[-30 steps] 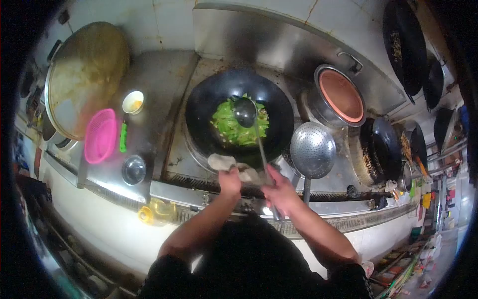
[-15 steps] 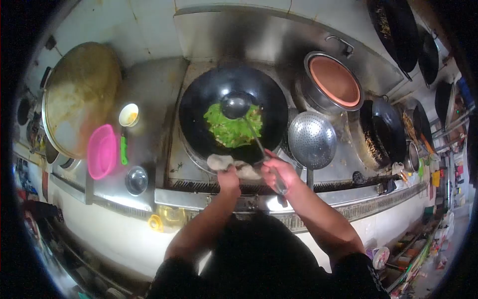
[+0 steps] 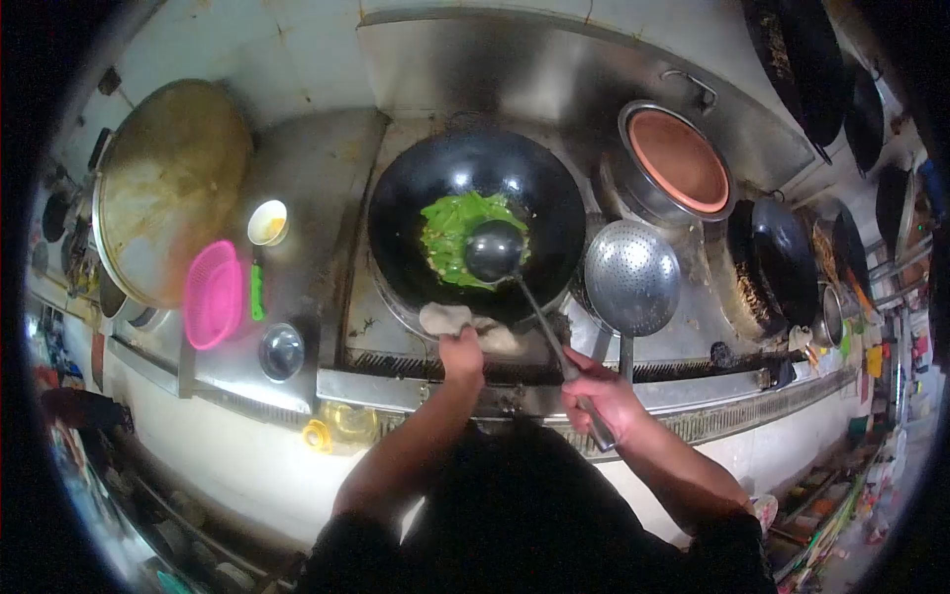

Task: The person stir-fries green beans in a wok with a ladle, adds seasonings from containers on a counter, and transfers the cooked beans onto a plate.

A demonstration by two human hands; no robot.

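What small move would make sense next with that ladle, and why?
Probably a short push of the ladle away from the body and slightly left, through the greens. Its bowl sits at their near right side, with most of them beyond it. The right hand grips the handle, while the left holds a cloth at the wok's near rim.

My right hand (image 3: 602, 398) holds the long-handled grey metal ladle (image 3: 494, 250), slanting into the round black metal wok (image 3: 539, 183), its bowl at the glossy green vegetable pieces (image 3: 455, 220). My left hand (image 3: 461, 356) holds the folded off-white cloth (image 3: 445, 319) at the wok's near rim.
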